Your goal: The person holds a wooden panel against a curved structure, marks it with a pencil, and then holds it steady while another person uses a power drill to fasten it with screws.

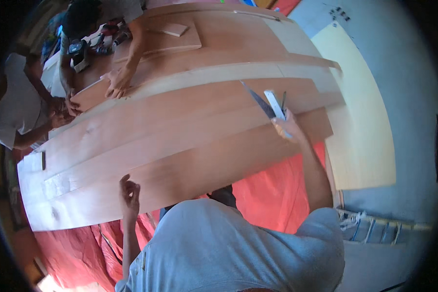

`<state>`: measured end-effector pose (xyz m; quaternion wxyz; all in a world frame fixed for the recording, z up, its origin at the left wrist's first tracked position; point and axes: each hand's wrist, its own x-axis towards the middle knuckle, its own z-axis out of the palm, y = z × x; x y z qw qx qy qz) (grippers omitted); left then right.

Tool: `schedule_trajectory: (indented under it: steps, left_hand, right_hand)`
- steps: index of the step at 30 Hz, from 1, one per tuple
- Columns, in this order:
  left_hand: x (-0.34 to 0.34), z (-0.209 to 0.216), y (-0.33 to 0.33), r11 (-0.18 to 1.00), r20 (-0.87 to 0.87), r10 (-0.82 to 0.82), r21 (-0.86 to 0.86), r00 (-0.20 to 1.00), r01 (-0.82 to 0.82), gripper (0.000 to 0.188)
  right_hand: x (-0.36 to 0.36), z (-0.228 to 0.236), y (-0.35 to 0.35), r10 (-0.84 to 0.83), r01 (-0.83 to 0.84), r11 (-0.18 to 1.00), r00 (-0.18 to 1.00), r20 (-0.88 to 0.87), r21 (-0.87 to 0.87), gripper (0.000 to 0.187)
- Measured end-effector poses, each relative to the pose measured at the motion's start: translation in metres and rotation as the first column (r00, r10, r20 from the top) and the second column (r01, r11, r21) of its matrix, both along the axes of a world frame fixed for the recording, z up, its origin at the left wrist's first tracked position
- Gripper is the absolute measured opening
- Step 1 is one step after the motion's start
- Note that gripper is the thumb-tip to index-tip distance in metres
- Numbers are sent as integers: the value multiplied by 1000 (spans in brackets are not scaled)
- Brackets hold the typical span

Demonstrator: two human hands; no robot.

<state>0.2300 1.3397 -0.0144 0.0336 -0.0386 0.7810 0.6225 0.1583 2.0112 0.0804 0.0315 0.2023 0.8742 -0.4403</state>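
Note:
My right hand [288, 125] is raised over the right part of the wooden panel [190, 141], its fingers closed around a small bundle of tools. Out of it points a handsaw [259, 100] with a dark, tapering blade and a light-brown handle end. Beside the blade a flat white strip [274, 103] stands up, and next to that a thin dark stick [283, 100] whose kind I cannot make out. At the panel's near edge, my left hand [130, 193] has its fingers loosely curled with a gap to the thumb. It appears to hold nothing.
Two people work at the far left; one's hand [116, 82] presses on a board. A small wooden block [35, 161] lies at the panel's left end. A board [177, 36] and power tools [102, 41] lie farther back. Red sheeting [272, 190] and a pale sheet [362, 121] are around the panel.

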Motion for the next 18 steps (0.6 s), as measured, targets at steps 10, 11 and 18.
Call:
schedule_trajectory:
  steps: [10,11,18]
  left_hand:
    - [127,1,165,791,138,580,-331,803,-514,45]
    - [143,7,186,736,154,653,-362,742,-572,45]
    - [157,29,262,666,232,718,-504,657,-550,48]
  right_hand:
    - [-331,-58,183,568,-569,802,821,63,183,62]
    - [-349,-63,195,625,-637,752,771,124,171,66]
    - [-424,-97,222,690,-738,667,663,289,102,66]
